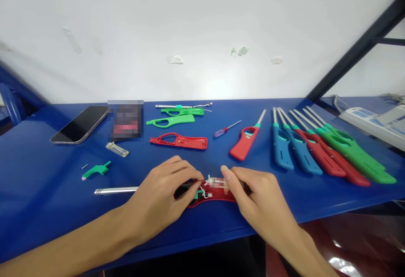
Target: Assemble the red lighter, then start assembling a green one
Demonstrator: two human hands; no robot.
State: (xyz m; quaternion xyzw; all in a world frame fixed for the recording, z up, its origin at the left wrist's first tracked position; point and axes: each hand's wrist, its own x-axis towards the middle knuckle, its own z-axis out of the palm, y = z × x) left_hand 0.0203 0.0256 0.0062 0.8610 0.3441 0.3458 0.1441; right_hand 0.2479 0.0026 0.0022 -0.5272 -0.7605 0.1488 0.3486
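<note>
A red half casing of a stick lighter (218,193) lies on the table with its inside up. A metal tube (115,191) sticks out to its left, and a green trigger part and white tubing show inside. My left hand (164,188) is closed around the casing's left part, its fingertips beside the white tubing. Between the thumb and fingers of my right hand (257,194) is a clear fuel tank (217,182), just over the casing's right part. The right fingertips are partly hidden.
Behind my hands lie an empty red casing half (190,142), green casing halves (177,120), a screwdriver (226,129) and a red lighter (245,142). Several lighters (313,150) stand in a row at right. Left are a phone (80,125), another tank (117,149) and a green trigger (97,169).
</note>
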